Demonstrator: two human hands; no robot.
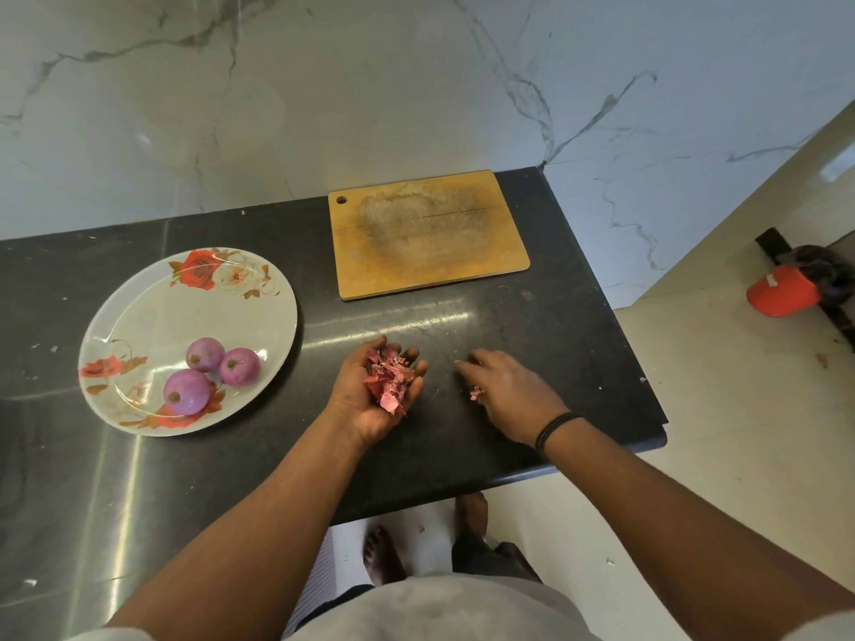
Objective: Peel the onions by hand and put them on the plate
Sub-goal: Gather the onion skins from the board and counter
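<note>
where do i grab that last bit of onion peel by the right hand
Pinch the peel scrap from above, thumb and forefinger at its raised, crinkled edges. It lies flat and thin on the dark counter under the right hand, so a side approach would likely just push it along.

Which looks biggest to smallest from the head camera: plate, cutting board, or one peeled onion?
1. Plate and cutting board: too alike to rank, and the plate lies nearer the camera.
2. Peeled onion: clearly smallest.
</note>
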